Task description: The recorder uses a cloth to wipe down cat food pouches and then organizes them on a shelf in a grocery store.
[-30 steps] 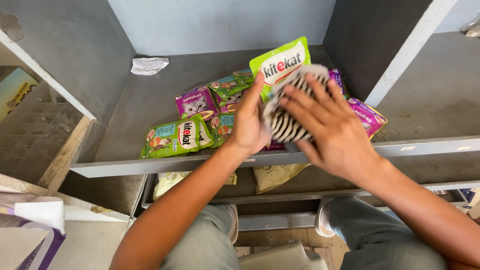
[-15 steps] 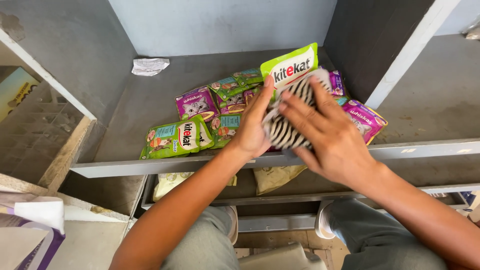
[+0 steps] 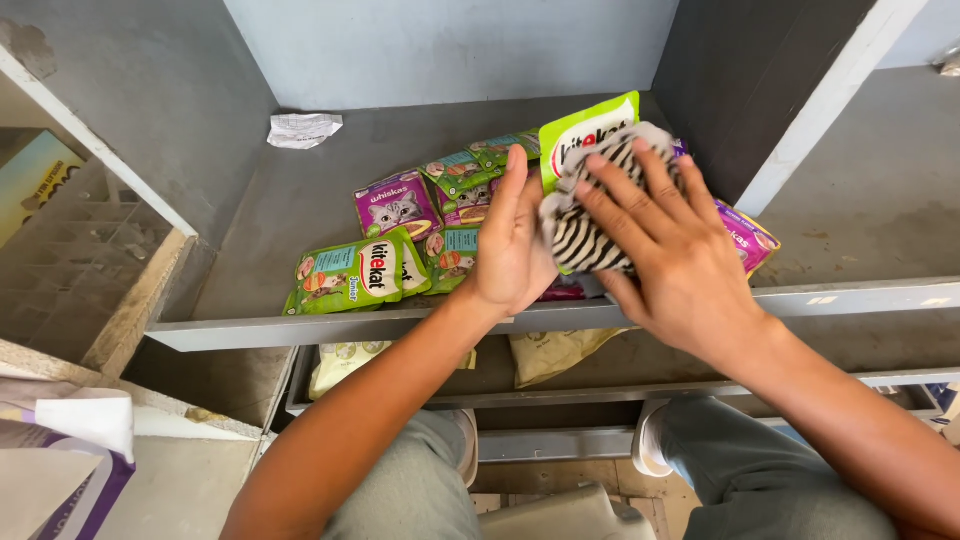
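My right hand [image 3: 665, 245] presses a black-and-white striped cloth [image 3: 580, 235] against an upright green pet-food pouch [image 3: 580, 135] on a grey shelf [image 3: 300, 215]. My left hand [image 3: 515, 240] stands on edge against the left side of that pouch, fingers straight, steadying it. Under and around the hands lie several flat pouches: a green one [image 3: 355, 275] at the front left, a purple one [image 3: 392, 203] behind it, and a purple one [image 3: 745, 240] to the right.
A crumpled white paper [image 3: 303, 128] lies at the back left of the shelf. A dark divider wall [image 3: 740, 90] bounds the compartment on the right. Below, a lower shelf holds pale pouches [image 3: 555, 352]. A white and purple bag [image 3: 60, 455] sits at lower left.
Both hands have shifted slightly up and back along the green pouch; the right hand has slid the striped cloth over the pouch's face.
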